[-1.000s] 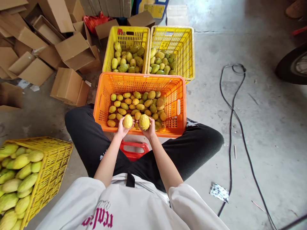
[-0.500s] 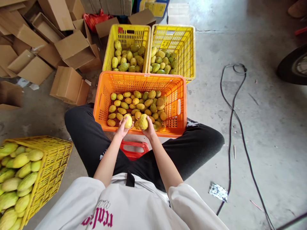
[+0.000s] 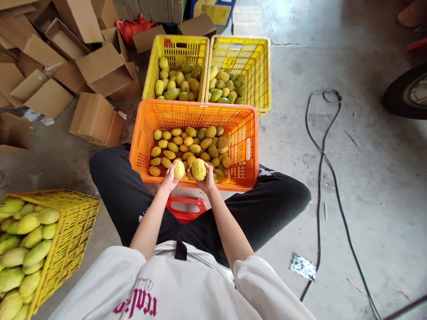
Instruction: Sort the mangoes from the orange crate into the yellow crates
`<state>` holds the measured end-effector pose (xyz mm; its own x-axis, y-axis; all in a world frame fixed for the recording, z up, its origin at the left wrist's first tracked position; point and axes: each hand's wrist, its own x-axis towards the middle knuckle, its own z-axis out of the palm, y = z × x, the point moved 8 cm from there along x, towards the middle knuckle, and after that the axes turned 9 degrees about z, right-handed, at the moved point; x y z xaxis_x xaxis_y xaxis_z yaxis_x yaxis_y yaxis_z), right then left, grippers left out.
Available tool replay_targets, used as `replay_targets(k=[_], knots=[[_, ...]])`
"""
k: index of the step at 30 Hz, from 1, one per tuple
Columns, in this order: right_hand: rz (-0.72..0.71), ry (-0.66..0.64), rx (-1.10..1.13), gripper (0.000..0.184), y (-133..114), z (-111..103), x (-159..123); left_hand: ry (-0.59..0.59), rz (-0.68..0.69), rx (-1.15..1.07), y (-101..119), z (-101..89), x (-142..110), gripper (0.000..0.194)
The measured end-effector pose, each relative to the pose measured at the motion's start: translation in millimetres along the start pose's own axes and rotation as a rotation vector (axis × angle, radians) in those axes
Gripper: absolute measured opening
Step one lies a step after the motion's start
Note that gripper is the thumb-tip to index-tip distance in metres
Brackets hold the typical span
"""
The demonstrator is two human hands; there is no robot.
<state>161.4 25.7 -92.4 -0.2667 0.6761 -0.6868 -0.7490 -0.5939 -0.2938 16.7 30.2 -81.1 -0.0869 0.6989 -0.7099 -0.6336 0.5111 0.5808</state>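
My left hand [image 3: 170,180] is closed around a small, smooth yellow melon-like fruit [image 3: 179,169]. In my right hand [image 3: 209,180] is a slightly bigger yellow one, a lumpy melon-like fruit [image 3: 199,169] with greenish marks. Both are held side by side, a little apart, over the near edge of an orange plastic crate [image 3: 247,175]. Inside that crate lie many oval yellow, orange and green fruits [image 3: 183,148], mostly in one layer. The crate stands between my bent knees, and a red plastic handle-shaped part [image 3: 187,218] shows below it.
Two yellow crates [image 3: 156,66] [image 3: 263,75] of fruit stand behind the orange one. At the lower left is another yellow crate [image 3: 71,231], heaped with larger fruit. Cardboard boxes [image 3: 96,118] pile up at the upper left. A black cable [image 3: 320,169] and a wheel [image 3: 408,91] are on the right.
Both fruits turn slightly in my hands, which stay almost in place. The crates and their contents look the same; the view shifts very slightly.
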Motion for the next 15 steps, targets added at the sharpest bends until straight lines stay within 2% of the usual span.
replay_targets(k=[5, 15], knots=[[-0.002, 0.0, 0.018, 0.036, -2.4, 1.2, -1.4, -0.059, -0.091, -0.05, -3.8, 6.0, 0.1, 0.034], [0.063, 0.096, 0.017, 0.03, 1.5, -4.2, 2.5, -0.067, -0.133, -0.089, -2.2, 9.3, -3.3, 0.043]])
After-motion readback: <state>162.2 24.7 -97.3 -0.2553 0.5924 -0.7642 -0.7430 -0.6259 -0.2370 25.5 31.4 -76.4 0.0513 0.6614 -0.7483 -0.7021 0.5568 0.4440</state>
